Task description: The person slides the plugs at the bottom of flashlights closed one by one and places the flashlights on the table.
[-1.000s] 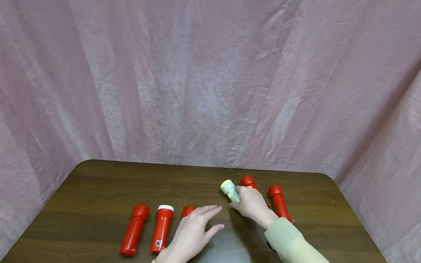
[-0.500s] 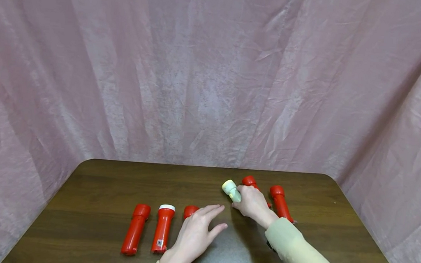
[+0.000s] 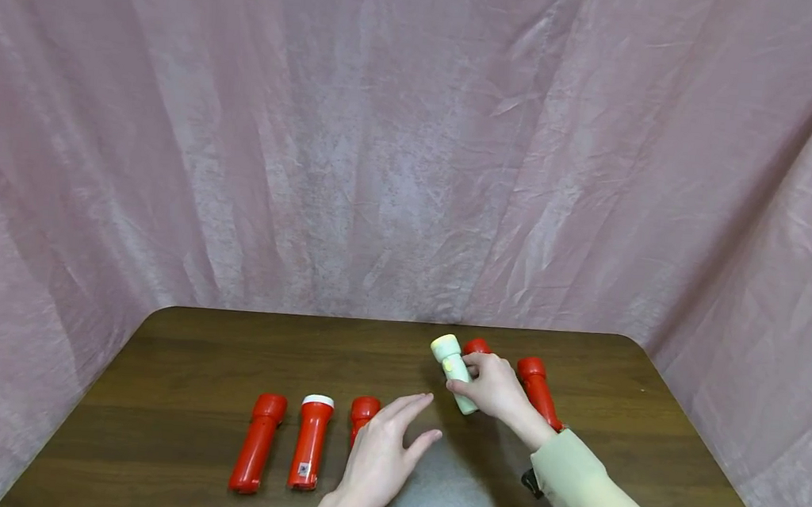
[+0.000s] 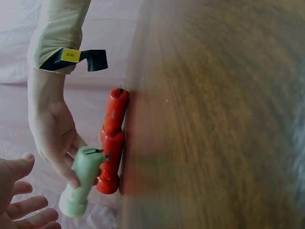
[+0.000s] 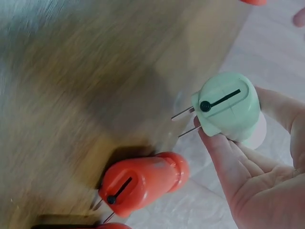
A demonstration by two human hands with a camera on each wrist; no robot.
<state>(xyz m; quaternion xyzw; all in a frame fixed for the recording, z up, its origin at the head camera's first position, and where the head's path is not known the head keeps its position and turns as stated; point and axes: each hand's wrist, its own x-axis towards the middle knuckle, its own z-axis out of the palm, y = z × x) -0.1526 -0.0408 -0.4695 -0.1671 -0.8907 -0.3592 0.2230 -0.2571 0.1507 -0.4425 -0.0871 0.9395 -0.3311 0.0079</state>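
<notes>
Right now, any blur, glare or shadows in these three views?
Head: pale glare low on the tabletop, shadow left of the right sleeve. Left wrist: tabletop grain smeared. Right wrist: tabletop blurred, dark shadow beside a red flashlight; the pale green flashlight reads clearer.

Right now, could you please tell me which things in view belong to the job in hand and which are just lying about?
In use:
pale green flashlight, held by the right hand

Apparently just lying about:
white-rimmed red flashlight
four other red flashlights, one partly hidden by the left hand
</notes>
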